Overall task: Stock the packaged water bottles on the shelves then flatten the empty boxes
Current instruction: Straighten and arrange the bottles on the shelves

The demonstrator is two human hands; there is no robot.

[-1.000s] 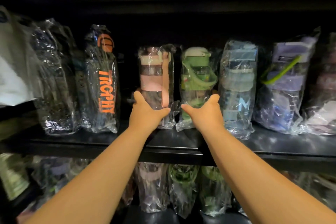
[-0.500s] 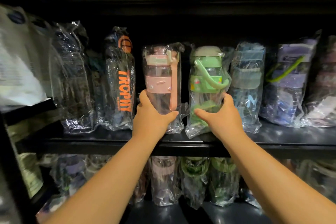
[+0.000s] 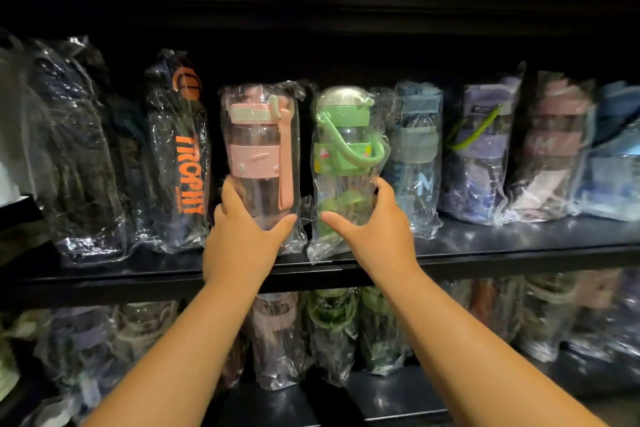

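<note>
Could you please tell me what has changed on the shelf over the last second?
The pink bottle and green bottle seem to have come slightly forward toward the shelf edge; the green one's wrap now sits ahead of the blue bottle beside it. The left hand still grips the pink one, the right hand the green one. The other wrapped bottles stayed put.

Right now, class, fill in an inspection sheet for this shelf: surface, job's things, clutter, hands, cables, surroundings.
Surface: dark glossy shelf.
Job's things: pink bottle and green bottle, both bagged, side by side in a row of bagged bottles.
Clutter: nothing seen.
Hands: left hand grips the pink bottle low down; right hand grips the green bottle low down.
Cables: nothing seen.
Surroundings: lower bottles, also bagged, on the shelf below; no boxes in view.
</note>
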